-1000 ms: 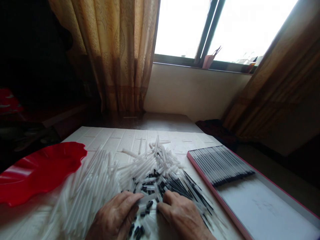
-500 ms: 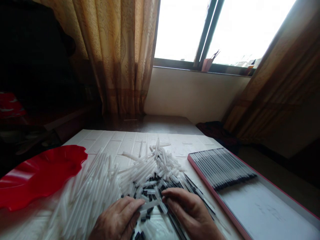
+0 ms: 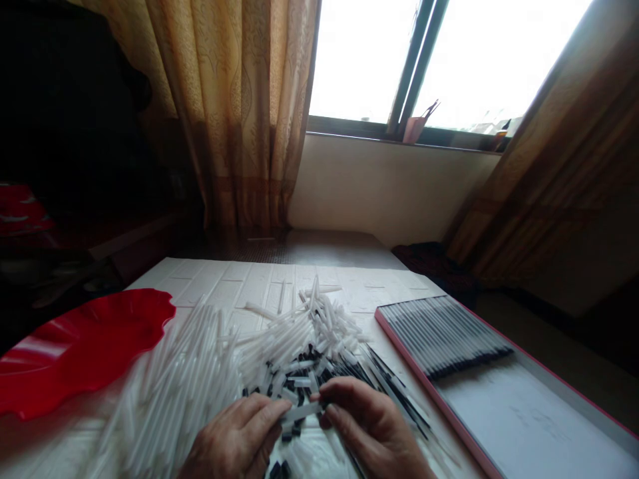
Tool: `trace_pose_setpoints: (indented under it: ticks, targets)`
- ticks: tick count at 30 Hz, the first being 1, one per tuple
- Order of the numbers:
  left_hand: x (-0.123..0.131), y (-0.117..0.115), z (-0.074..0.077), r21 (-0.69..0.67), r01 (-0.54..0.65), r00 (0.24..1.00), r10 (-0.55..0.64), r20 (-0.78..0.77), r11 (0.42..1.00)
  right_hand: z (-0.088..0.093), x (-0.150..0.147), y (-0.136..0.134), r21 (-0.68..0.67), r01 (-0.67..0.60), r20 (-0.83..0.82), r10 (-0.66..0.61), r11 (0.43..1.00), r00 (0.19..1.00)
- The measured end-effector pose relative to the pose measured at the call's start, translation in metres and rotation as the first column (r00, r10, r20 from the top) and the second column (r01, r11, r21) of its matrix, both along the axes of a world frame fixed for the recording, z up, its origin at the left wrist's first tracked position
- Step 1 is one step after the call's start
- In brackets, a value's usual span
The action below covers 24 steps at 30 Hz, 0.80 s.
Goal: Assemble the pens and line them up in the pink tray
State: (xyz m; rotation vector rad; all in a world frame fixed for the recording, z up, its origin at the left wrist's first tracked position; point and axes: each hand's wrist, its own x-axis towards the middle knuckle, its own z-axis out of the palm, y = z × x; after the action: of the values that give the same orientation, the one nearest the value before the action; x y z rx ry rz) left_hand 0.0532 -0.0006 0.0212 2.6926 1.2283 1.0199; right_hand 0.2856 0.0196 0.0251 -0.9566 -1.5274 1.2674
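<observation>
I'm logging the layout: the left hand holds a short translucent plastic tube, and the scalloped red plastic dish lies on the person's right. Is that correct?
Not quite: the head view shows the scalloped red plastic dish lying on the person's left, not right. The left hand does hold a short translucent plastic tube.

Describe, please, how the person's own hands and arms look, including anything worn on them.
The left hand and the right hand are bare, without gloves. No ring or marking shows, though parts of both are hidden. No sleeve is visible; the picture's lower edge cuts off the arms.
</observation>
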Motion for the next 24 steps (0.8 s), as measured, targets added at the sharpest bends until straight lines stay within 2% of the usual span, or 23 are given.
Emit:
trace_pose_setpoints:
  ticks: [5,10,15,18,24]
  targets:
    - [0.001,0.001,0.002,0.010,-0.018,1.000,0.018,0.020,1.000,-0.002,0.001,0.000,0.265,0.043,0.169,-0.090,0.963,0.982]
    - [0.001,0.003,-0.002,0.030,-0.017,0.999,0.016,0.047,0.999,-0.001,0.001,0.001,0.425,0.022,0.217,-0.126,0.905,0.968]
    - [0.003,0.003,-0.007,0.068,-0.037,0.997,0.033,0.069,0.997,0.002,0.006,0.004,0.602,-0.050,0.331,-0.192,0.797,0.924]
    - [0.003,0.000,-0.004,0.017,-0.035,0.999,0.034,0.038,0.999,0.002,0.009,0.006,0.655,-0.104,0.402,-0.229,0.749,0.886]
    - [0.005,-0.003,0.003,0.031,-0.024,0.998,0.022,0.062,0.999,0.001,0.011,0.005,0.643,-0.158,0.534,-0.291,0.749,0.794]
